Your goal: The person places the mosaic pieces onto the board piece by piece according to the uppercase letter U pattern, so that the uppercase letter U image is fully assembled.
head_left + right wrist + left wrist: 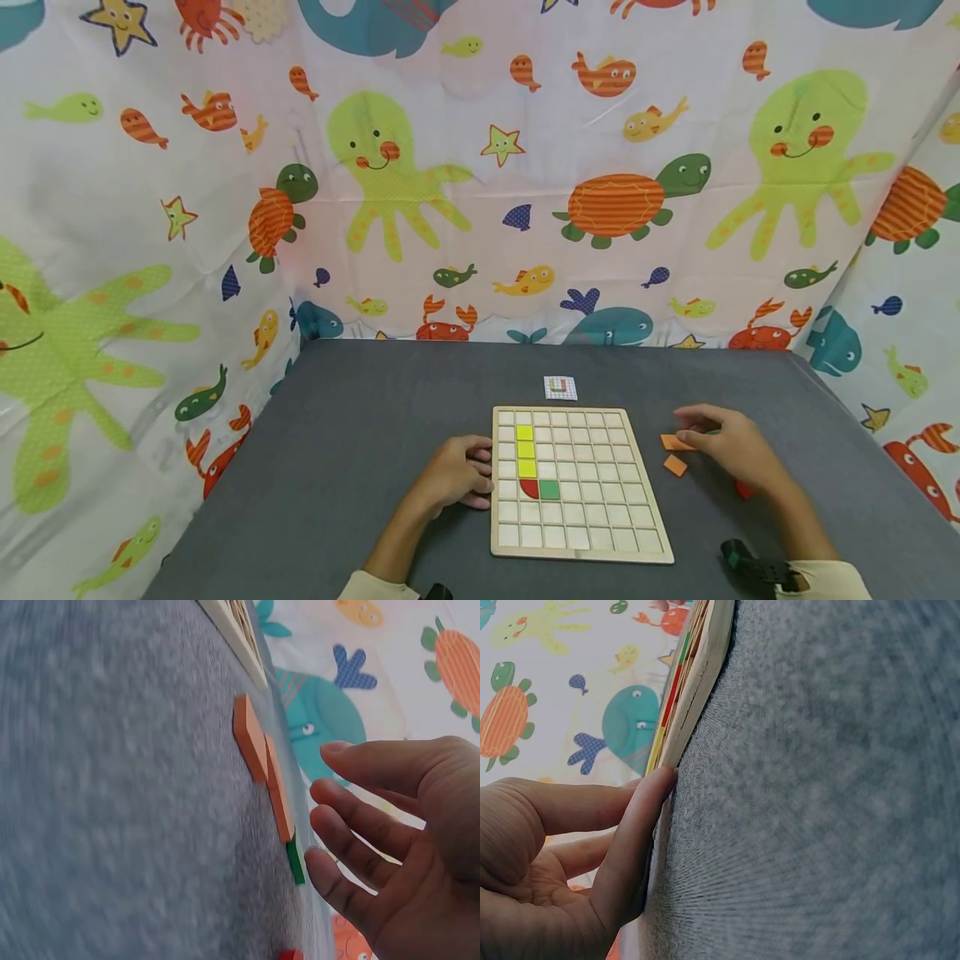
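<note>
A wooden grid board with white squares lies on the dark grey cloth. Along one column on it sit yellow squares, with a red quarter-round piece below and a green square beside that. My left hand touches the board's left edge with its fingertips; in the left wrist view the fingers meet the edge near the cloth. Over loose orange tiles to the right hovers my right hand, fingers loosely bent and nothing between them in the right wrist view. A green piece lies partly hidden behind the tiles.
Behind the board lies a small card with a printed grid and a coloured pattern. A red piece is partly covered by the right forearm. A curtain printed with sea animals hangs at the back and sides of the table.
</note>
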Action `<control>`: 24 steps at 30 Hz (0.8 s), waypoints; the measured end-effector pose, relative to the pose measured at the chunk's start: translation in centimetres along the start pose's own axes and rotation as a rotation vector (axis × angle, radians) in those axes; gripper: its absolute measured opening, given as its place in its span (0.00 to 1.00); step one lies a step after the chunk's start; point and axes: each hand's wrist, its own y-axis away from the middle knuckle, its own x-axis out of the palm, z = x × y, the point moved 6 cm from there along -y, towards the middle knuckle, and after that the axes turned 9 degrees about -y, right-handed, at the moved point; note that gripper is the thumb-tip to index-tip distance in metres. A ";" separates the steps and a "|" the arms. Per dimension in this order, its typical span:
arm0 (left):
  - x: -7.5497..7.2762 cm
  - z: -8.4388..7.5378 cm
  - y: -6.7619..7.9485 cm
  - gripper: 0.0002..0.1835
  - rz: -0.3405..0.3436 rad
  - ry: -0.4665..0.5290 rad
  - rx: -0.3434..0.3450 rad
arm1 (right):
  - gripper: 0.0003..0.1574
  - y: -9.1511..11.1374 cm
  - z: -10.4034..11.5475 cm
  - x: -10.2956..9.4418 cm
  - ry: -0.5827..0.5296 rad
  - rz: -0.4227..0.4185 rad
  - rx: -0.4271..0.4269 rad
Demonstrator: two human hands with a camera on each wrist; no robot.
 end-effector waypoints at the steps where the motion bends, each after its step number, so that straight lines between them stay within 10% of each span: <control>1: 0.0 0.0 0.0 0.36 0.000 0.001 -0.001 | 0.27 0.0 -0.2 -0.2 0.012 -0.008 0.002; 24: 0.0 0.0 0.1 0.37 0.003 0.011 -0.003 | 0.24 0.2 -2.5 -1.3 0.062 0.019 0.045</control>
